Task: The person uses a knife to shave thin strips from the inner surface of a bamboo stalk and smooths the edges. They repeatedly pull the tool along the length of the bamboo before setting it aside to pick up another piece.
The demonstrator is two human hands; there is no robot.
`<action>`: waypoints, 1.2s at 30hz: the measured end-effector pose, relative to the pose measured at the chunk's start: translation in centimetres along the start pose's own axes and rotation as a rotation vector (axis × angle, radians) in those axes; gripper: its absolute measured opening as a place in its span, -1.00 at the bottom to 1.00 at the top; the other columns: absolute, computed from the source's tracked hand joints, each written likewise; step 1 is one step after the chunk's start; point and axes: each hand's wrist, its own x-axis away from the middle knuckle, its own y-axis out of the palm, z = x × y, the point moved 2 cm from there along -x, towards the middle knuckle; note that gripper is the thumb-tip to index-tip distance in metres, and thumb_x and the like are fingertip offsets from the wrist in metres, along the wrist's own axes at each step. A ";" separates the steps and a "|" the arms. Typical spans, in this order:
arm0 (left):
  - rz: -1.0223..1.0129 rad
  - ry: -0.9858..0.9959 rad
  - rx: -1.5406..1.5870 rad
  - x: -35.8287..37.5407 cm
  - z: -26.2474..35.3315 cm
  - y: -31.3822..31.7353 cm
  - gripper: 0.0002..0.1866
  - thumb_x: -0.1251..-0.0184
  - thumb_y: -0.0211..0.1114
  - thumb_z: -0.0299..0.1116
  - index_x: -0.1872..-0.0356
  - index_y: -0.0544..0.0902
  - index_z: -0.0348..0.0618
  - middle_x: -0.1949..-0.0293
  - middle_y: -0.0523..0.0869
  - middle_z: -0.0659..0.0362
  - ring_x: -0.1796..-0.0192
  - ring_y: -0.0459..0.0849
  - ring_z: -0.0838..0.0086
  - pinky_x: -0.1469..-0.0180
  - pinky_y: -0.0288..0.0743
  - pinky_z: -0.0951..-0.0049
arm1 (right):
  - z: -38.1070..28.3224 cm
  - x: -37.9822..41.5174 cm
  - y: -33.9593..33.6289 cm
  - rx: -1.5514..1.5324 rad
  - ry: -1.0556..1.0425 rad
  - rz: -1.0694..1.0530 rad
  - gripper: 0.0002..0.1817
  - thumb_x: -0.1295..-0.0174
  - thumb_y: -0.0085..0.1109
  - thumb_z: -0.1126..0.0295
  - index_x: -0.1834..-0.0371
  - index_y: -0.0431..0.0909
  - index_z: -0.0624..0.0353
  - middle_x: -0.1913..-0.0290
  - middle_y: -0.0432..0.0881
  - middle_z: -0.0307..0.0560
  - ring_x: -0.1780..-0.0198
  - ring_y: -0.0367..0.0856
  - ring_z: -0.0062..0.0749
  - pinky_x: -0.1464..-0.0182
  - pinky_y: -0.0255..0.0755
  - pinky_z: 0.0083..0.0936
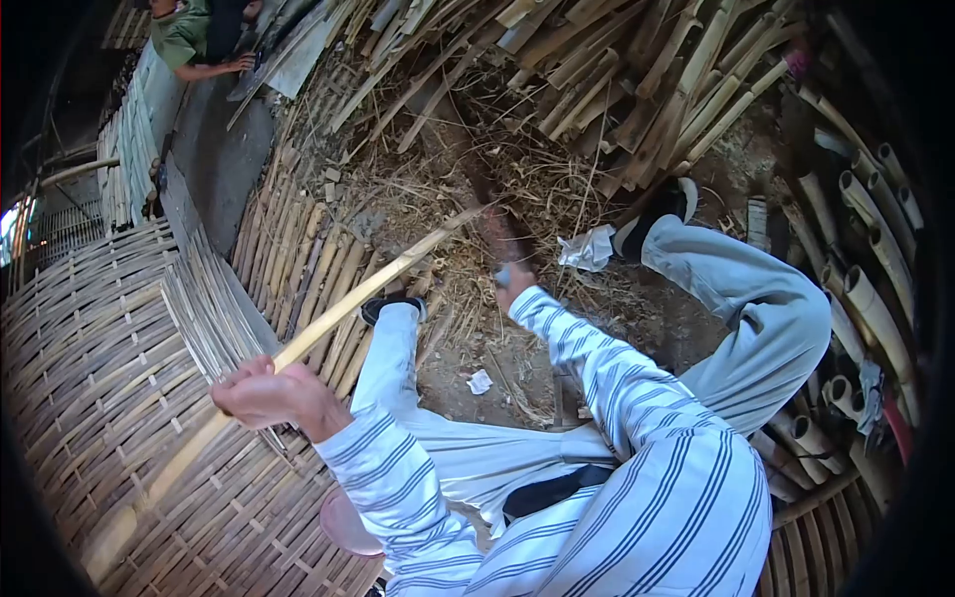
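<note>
A long pale bamboo strip [370, 287] runs slantwise from the lower left to the middle of the view. My left hand [276, 391] is closed around it, palm turned up. The strip's far end lies over the shavings on the ground, near the blade. In my right hand [513, 289], closed and partly smeared by motion, is the handle of a long dark-bladed knife [487, 214]. Its blade is blurred and points away from me, beside the strip's far end. My striped sleeves cover both forearms.
Split bamboo pieces [637, 80] are heaped ahead, with shavings [557, 179] below them. A woven bamboo mat [109, 368] spreads at left; bamboo poles [875, 298] stand at right. Crumpled white paper [587, 249] lies near my foot. Another person [189, 40] is at upper left.
</note>
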 end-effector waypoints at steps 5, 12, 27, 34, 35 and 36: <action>0.098 -0.006 0.027 -0.9 -1.2 -1.6 -0.67 -0.26 -0.07 -0.22 0.67 0.12 0.02 0.67 0.12 0.25 0.55 0.21 0.42 0.39 0.23 0.32 | -5.1 0.1 2.0 0.049 -0.091 -0.110 -0.49 0.17 0.24 0.42 0.04 0.39 0.01 0.35 0.59 0.31 0.22 0.59 0.26 0.16 0.45 0.03; 0.099 0.000 0.033 -2.7 -1.9 -0.8 -0.70 -0.24 -0.08 -0.28 0.65 0.08 0.04 0.68 0.09 0.27 0.61 0.13 0.48 0.47 0.13 0.35 | 6.5 -10.5 5.8 0.133 0.424 0.073 -0.70 -0.16 -0.04 0.13 0.16 0.39 0.07 0.20 0.53 0.07 0.10 0.50 0.06 0.08 0.35 -0.16; 0.039 0.010 0.006 -3.9 -2.8 -0.4 -0.71 -0.32 -0.18 -0.28 0.64 0.17 0.02 0.70 0.14 0.30 0.65 0.14 0.52 0.53 0.09 0.44 | 8.1 -7.7 1.9 0.336 0.387 0.066 -0.45 0.03 0.24 0.25 -0.10 0.41 0.12 0.04 0.59 0.08 0.00 0.56 -0.15 0.07 0.48 -0.29; -0.266 -0.049 0.319 -5.9 -4.1 -2.4 -0.59 -0.39 -0.17 -0.18 0.69 0.02 0.06 0.74 0.00 0.34 0.66 -0.04 0.59 0.55 -0.07 0.47 | 4.6 -9.0 -3.8 -0.744 0.557 -0.446 -0.59 -0.03 0.35 0.28 0.12 0.50 0.31 0.49 0.61 0.01 0.45 0.62 -0.18 0.32 0.52 -0.33; -0.356 -0.046 0.388 -5.7 -3.9 -2.6 -0.57 -0.40 -0.15 -0.17 0.70 0.00 0.06 0.74 -0.02 0.34 0.66 -0.06 0.59 0.54 -0.09 0.47 | -1.0 -7.0 -7.1 -0.617 0.539 -0.344 -0.62 -0.07 0.34 0.26 0.18 0.51 0.32 0.53 0.59 -0.02 0.51 0.59 -0.23 0.38 0.49 -0.34; -0.403 -0.039 0.418 -5.5 -3.4 -2.8 -0.56 -0.39 -0.14 -0.17 0.71 -0.01 0.06 0.74 -0.03 0.34 0.66 -0.07 0.59 0.54 -0.10 0.48 | -4.1 -5.6 -9.0 -0.498 0.520 -0.237 -0.65 -0.11 0.32 0.25 0.25 0.51 0.33 0.56 0.58 -0.05 0.57 0.56 -0.27 0.43 0.47 -0.35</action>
